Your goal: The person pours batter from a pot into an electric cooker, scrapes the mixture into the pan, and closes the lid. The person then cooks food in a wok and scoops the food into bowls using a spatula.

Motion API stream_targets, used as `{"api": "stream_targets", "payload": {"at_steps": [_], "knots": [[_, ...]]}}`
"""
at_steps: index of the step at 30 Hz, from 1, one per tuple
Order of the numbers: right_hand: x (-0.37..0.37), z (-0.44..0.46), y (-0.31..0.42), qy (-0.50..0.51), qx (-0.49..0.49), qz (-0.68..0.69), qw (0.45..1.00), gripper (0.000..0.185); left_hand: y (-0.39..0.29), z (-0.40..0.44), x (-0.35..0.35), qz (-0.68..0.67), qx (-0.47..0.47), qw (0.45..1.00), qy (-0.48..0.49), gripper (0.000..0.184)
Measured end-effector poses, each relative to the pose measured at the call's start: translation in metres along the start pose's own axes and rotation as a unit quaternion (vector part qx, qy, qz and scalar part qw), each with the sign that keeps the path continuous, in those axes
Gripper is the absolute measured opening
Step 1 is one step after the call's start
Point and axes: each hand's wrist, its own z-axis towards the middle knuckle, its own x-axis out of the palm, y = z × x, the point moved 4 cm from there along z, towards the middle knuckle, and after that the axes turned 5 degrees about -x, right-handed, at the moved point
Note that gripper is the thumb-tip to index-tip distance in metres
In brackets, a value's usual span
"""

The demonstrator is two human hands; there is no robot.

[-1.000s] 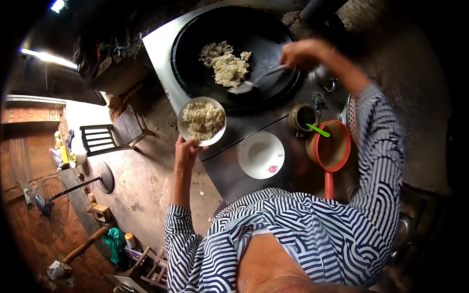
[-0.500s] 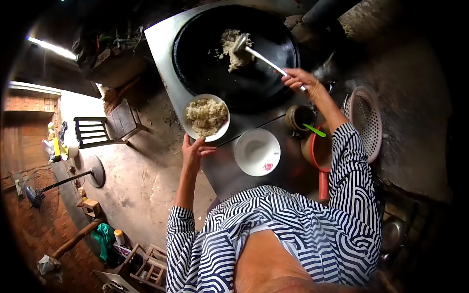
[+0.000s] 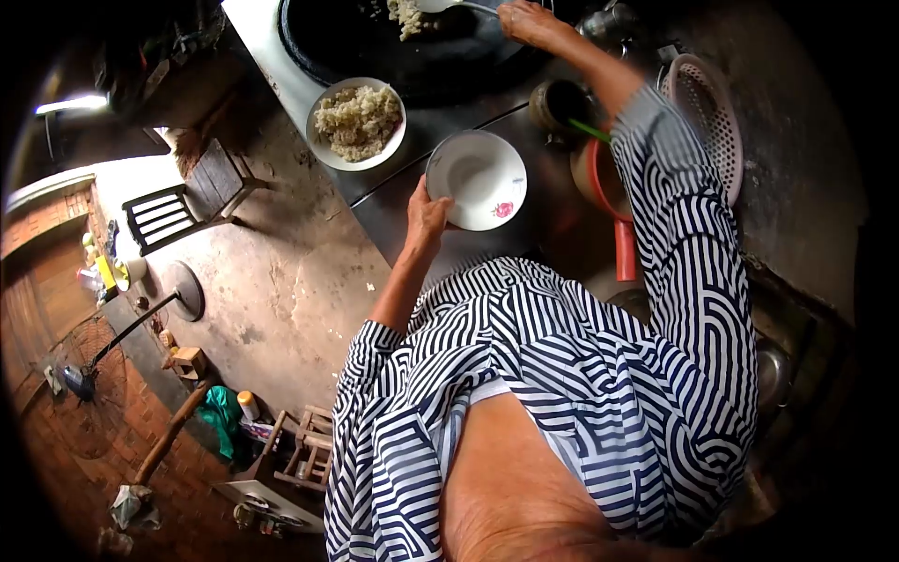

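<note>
My left hand [image 3: 429,217] grips the near-left rim of a white bowl [image 3: 473,178] with a pink flower on its inner wall; no food shows inside. In my right hand [image 3: 531,22] is the handle of a metal ladle [image 3: 473,7], its head over the wide black wok [image 3: 375,70] beside a lump of rice [image 3: 409,19]. The top of the wok and part of the ladle are cut off by the frame's upper edge. A second bowl heaped with rice [image 3: 357,122] stands on the stove edge, left of my left hand, touched by neither hand.
Right of the bowls are a dark pot [image 3: 552,105] with a green handle in it and a red-handled saucepan [image 3: 625,248]. A perforated basket [image 3: 716,131] leans beyond my right sleeve. A wooden chair [image 3: 178,211] and a fan [image 3: 82,379] stand on the left.
My left hand has let go of the rice-filled bowl and moved right to grip the flowered bowl. The view has shifted, so the wok sits higher. My right hand still holds the ladle.
</note>
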Motion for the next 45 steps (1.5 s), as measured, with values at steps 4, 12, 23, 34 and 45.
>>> {"api": "stream_targets", "payload": {"at_steps": [4, 12, 23, 34, 45], "knots": [[0.002, 0.001, -0.002, -0.062, 0.069, 0.145, 0.985, 0.013, -0.006, -0.028, -0.015, -0.075, -0.053, 0.996, -0.021, 0.047], [0.011, 0.018, -0.009, 0.030, -0.101, -0.059, 0.993, 0.013, 0.031, -0.107, -0.182, -0.697, 0.028, 0.706, 0.121, 0.027], [-0.109, -0.006, -0.038, 0.024, -0.095, -0.157, 0.983, 0.011, 0.031, -0.083, -0.219, -0.695, 0.191, 0.682, 0.121, 0.031], [-0.051, 0.022, 0.004, 0.031, -0.011, -0.082, 0.996, 0.018, 0.075, -0.101, -0.274, -0.569, 0.102, 0.784, -0.224, 0.038], [0.094, 0.096, 0.040, 0.086, 0.011, 0.931, 0.355, 0.018, 0.037, -0.116, -0.278, -0.522, 0.105, 0.814, -0.229, 0.052]]}}
